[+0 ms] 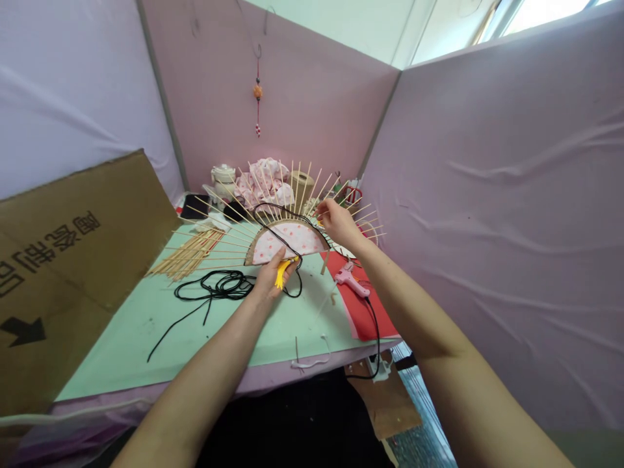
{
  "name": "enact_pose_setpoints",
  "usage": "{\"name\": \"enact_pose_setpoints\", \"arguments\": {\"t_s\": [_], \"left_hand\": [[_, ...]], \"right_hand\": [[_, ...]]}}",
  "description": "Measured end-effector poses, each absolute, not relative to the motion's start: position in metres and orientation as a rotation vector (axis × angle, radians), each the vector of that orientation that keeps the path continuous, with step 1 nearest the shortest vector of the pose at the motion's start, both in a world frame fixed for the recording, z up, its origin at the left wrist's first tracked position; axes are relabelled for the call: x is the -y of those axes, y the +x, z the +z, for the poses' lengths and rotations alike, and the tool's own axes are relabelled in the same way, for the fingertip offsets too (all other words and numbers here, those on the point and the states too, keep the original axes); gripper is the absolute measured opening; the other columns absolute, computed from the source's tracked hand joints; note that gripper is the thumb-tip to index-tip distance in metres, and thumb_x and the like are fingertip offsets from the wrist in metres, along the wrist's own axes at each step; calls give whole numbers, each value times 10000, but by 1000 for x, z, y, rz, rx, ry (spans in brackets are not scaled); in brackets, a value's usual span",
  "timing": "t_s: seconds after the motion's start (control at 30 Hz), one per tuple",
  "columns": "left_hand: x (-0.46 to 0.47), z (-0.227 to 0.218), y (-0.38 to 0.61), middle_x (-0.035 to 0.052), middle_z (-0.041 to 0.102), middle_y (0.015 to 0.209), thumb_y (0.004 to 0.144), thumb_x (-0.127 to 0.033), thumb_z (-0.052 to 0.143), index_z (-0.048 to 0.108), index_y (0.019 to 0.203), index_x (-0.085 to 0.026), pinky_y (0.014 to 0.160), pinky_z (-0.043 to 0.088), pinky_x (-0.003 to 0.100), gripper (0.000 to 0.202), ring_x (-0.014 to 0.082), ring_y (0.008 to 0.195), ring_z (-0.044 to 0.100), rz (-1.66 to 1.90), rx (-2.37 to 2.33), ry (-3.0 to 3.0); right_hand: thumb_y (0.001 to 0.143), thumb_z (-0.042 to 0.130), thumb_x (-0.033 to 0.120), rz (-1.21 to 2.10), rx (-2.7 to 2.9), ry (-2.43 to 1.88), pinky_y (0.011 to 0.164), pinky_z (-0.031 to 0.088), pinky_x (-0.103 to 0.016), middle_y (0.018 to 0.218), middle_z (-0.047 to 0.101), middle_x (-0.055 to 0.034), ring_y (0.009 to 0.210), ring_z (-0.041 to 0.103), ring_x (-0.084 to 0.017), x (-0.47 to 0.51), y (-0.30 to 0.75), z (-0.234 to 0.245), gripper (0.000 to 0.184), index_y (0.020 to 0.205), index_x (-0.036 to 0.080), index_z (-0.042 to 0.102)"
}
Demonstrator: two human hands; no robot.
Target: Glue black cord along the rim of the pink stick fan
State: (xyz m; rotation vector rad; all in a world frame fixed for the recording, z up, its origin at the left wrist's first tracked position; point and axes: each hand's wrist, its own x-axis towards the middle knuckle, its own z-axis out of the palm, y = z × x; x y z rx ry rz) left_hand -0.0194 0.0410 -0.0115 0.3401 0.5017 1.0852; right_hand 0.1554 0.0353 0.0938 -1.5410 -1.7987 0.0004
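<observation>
A half-round panel [287,241], covered in white cloth with pink spots and edged in brown, has thin wooden sticks [229,224] fanning out from its curved rim. My left hand [271,276] grips its lower edge, thumb on the cloth. A yellow tassel-like piece [281,273] shows at the same hand. Black cord [219,286] lies in loose coils left of that hand, and a length of it crosses the panel and sticks. At the panel's right side, my right hand [337,221] is closed with fingertips pinched where the cord runs; the pinch itself is partly hidden.
A pink glue gun [351,281] lies on red sheet [373,318] at right, its cable hanging over the table edge. Loose sticks [188,255], a phone [195,207], a white jar [223,179] and pink ruffled cloth [260,182] stand farther back. A cardboard sheet [88,260] leans at left.
</observation>
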Motion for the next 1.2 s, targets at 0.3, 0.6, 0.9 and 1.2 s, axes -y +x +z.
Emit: {"name": "enact_pose_setpoints", "arguments": {"t_s": [0.3,0.6,0.9,1.2], "left_hand": [[-38,-9,-18,66,698,680,829,-114,611,620,804,-87,676,600,257,39,136,611,676,1076,-493,377],[-39,-12,-18,60,705,704,797,-116,655,624,819,-92,701,598,262,45,136,638,681,1097,-481,400],[-38,-11,-19,65,706,710,768,-135,697,624,797,-92,706,597,258,89,133,631,680,1099,-485,395],[-39,-12,-18,57,708,714,756,-131,705,622,837,-92,708,596,259,122,131,632,681,1100,-478,397]], "right_hand": [[757,380,57,42,1847,-1548,777,484,-333,926,662,-65,829,628,-180,-38,148,88,285,966,185,525],[755,376,65,38,1833,-1531,787,484,-341,911,659,-67,825,626,-186,-36,150,89,295,985,177,524],[766,375,82,35,1771,-1482,756,490,-322,866,661,-46,774,629,-168,-33,154,93,266,961,191,520],[754,386,70,91,1766,-1484,780,498,-345,912,664,-57,791,659,-174,-32,151,86,279,969,192,515]]}}
